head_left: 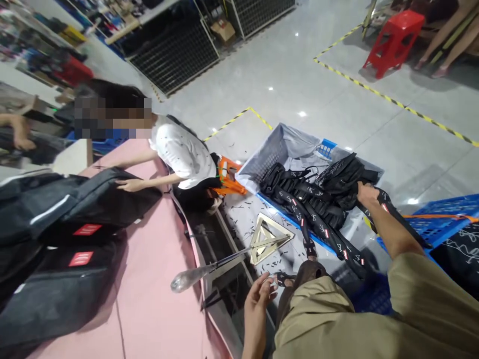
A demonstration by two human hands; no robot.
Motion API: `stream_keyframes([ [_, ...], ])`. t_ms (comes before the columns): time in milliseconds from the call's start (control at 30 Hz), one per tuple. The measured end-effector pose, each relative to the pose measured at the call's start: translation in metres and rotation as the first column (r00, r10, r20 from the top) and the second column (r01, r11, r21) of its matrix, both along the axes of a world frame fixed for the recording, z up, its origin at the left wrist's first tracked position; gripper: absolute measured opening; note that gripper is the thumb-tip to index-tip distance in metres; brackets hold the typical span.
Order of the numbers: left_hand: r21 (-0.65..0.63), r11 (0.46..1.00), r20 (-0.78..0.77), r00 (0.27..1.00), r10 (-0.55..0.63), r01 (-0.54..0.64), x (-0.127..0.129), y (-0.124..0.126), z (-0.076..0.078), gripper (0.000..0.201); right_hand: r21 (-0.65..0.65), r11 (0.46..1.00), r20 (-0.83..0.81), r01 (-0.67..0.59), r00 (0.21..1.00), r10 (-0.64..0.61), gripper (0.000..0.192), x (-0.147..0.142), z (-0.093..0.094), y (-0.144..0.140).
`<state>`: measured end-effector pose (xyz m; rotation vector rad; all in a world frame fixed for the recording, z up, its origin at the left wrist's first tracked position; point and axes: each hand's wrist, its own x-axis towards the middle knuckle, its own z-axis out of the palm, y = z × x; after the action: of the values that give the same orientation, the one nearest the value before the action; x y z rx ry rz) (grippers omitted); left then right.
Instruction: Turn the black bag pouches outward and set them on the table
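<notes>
My right hand is closed on a black printed strap at the right end of a lined blue crate. The strap has white line drawings and a small red-and-white label, and hangs down to the right. More black straps and fabric pieces lie heaped in the crate, several draped over its near side. My left hand hovers beside the pink-covered table, its fingers loosely bent and apart, with nothing seen in them. Near it a pole with a clear-wrapped knob rises from a triangular metal base.
Black bags with red labels lie on the table, where a person in a white shirt handles one. An orange stool stands behind that person. To the right are a blue crate and, farther off, a red stool.
</notes>
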<state>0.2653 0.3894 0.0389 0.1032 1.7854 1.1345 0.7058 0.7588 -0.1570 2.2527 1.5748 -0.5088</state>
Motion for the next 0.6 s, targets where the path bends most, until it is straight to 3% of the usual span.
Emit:
stream_keyframes([
  [133, -0.029, 0.998, 0.069, 0.996, -0.047, 0.049, 0.006, 0.011, 0.001, 0.079, 0.012, 0.997, 0.011, -0.082, 0.997, 0.082, 0.054, -0.029, 0.005, 0.030],
  [233, -0.036, 0.999, 0.092, 0.996, -0.012, 0.015, 0.015, 0.013, 0.002, 0.079, 0.056, 0.983, 0.035, -0.175, 0.984, 0.173, 0.051, -0.038, 0.015, 0.044],
  [367, -0.079, 0.996, 0.142, 0.988, 0.056, -0.045, 0.025, 0.011, 0.003, 0.076, 0.169, 0.921, 0.128, -0.350, 0.935, 0.332, 0.042, -0.020, 0.038, 0.064],
  [467, -0.102, 0.994, 0.171, 0.984, 0.049, -0.031, 0.027, 0.007, -0.002, 0.076, 0.260, 0.869, 0.169, -0.420, 0.906, 0.387, 0.047, -0.006, 0.049, 0.070],
  [533, -0.098, 0.995, 0.187, 0.982, 0.005, 0.014, 0.028, 0.006, -0.007, 0.076, 0.279, 0.860, 0.160, -0.428, 0.903, 0.398, 0.054, -0.005, 0.047, 0.065],
  [600, -0.088, 0.994, 0.204, 0.978, -0.046, 0.065, 0.030, 0.005, -0.012, 0.077, 0.217, 0.893, 0.117, -0.394, 0.919, 0.377, 0.056, -0.011, 0.035, 0.055],
])
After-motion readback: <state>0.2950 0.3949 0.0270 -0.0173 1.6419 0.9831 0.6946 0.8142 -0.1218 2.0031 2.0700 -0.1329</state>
